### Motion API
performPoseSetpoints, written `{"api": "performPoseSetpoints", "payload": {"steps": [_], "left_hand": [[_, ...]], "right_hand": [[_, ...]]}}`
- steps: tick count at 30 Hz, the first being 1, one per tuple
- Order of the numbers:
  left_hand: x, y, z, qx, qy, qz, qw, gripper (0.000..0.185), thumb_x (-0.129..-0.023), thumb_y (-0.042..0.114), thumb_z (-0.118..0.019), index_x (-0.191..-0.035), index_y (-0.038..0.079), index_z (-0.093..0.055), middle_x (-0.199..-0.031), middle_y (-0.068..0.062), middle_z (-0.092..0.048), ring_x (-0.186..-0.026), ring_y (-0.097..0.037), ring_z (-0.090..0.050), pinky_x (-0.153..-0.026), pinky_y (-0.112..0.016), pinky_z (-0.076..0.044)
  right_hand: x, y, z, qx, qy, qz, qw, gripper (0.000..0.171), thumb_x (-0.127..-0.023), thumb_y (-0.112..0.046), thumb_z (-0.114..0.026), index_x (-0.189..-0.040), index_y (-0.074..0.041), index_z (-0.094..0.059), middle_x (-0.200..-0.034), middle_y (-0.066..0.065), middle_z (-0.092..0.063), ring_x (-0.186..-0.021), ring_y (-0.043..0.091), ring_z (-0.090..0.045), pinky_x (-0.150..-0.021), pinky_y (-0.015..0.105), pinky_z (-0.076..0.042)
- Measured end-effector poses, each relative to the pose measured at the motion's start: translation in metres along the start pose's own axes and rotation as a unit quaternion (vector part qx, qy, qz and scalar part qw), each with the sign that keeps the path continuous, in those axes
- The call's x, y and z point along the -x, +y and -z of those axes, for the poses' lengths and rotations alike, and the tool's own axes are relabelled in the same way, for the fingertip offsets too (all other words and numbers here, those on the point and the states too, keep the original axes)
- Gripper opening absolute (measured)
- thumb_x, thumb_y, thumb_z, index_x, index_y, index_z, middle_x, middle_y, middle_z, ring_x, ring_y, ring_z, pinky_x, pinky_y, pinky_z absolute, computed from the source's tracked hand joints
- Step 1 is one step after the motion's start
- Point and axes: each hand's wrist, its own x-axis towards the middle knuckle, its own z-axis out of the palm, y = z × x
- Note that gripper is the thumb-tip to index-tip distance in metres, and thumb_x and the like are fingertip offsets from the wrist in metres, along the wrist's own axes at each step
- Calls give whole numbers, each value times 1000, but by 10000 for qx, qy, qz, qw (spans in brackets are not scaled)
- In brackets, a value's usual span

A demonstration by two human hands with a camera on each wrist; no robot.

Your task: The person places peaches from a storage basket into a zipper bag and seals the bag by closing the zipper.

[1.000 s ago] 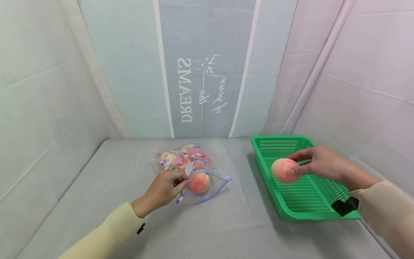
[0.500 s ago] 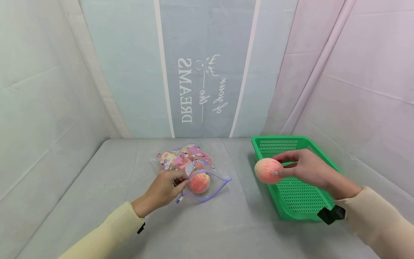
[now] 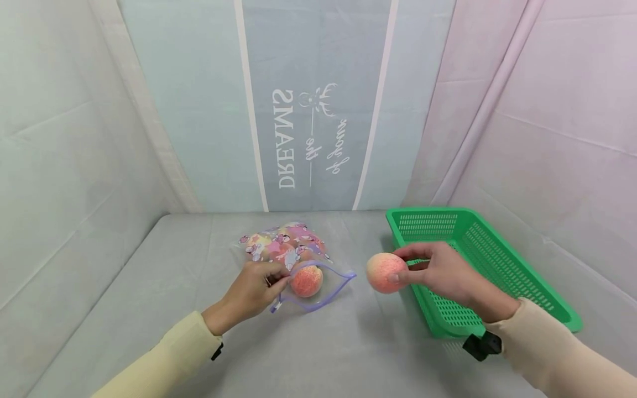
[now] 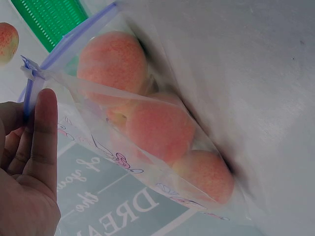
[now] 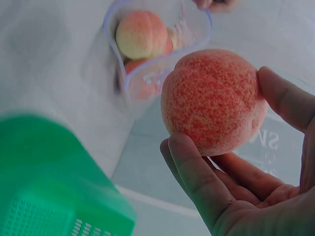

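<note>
A clear zip bag (image 3: 283,243) with cartoon prints lies on the table, its purple-edged mouth spread toward the person. Several peaches fill it; one peach (image 3: 306,281) shows right at the opening, and others (image 4: 160,128) press against the clear side in the left wrist view. My left hand (image 3: 256,287) pinches the bag's rim at its left side, near the zip slider (image 4: 30,69). Between the thumb and fingers of my right hand (image 3: 443,276) is another peach (image 5: 214,102), held in the air between the bag and the green basket.
A green plastic basket (image 3: 433,312) with slotted walls stands at the right of the table; no peaches show in its visible part. Grey cloth covers the table (image 3: 308,354). Fabric walls (image 3: 318,55) enclose the back and both sides.
My right hand has carried its peach leftward from over the basket to just right of the bag's mouth. The left hand and bag have stayed in place.
</note>
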Motion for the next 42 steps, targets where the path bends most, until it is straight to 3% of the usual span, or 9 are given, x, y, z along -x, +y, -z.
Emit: {"api": "performPoseSetpoints", "payload": {"steps": [11, 23, 33, 42], "left_hand": [[0, 0, -1, 45, -6, -27, 10000, 18, -85, -5, -80, -83, 11, -73, -74, -1, -69, -63, -2, -58, -58, -22, -55], [0, -1, -2, 16, 22, -57, 10000, 19, -84, -5, -81, -83, 12, -72, -73, 3, -68, -62, -2, -57, -58, -22, -54], [0, -1, -2, 10, 39, -76, 10000, 18, -84, -4, -81, -82, 12, -73, -73, 7, -67, -61, -1, -57, -57, -22, -54], [1, -1, -2, -39, 4, -30, 10000, 18, -85, -3, -81, -83, 12, -72, -72, 3, -68, -61, -2, -57, -56, -22, -54]], "right_hand": [[-2, -3, -40, -351, -30, -55, 9994, 50, -81, -20, -88, -123, -2, -68, -120, 11, -68, -102, 26, -71, -84, 41, -59], [-5, 3, -80, -558, 181, -28, 9983, 42, -77, -17, -90, -112, -7, -70, -109, 8, -69, -96, 23, -72, -77, 38, -59], [-14, 9, -114, -531, 671, 244, 9960, 43, -71, -14, -94, -107, -9, -70, -106, 5, -69, -95, 22, -71, -72, 32, -59], [-21, 14, -140, -805, 1208, 9, 9894, 40, -73, -11, -93, -104, -7, -69, -107, 7, -68, -94, 23, -71, -74, 33, -60]]}}
